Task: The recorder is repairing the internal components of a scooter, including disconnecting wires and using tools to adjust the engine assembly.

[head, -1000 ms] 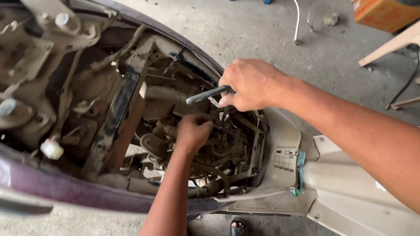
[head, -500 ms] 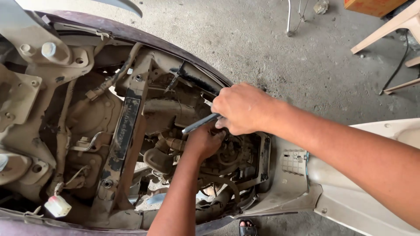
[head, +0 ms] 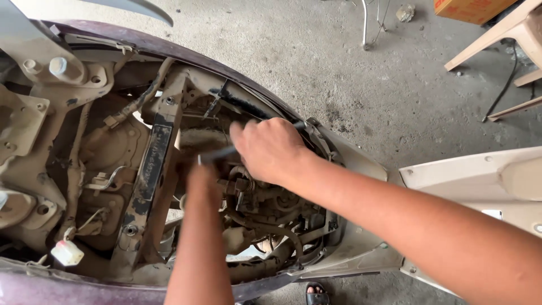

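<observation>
In right hand [head: 270, 151]: slim grey metal tool [head: 217, 155], blurred, prob. wrench.

Mid-frame, hoses and wires [head: 265, 226] pack the scooter's open body tightly around the two hands. A dusty metal bar [head: 149, 169] blocks the left. The concrete floor [head: 350, 68] at the top is roomy.
</observation>
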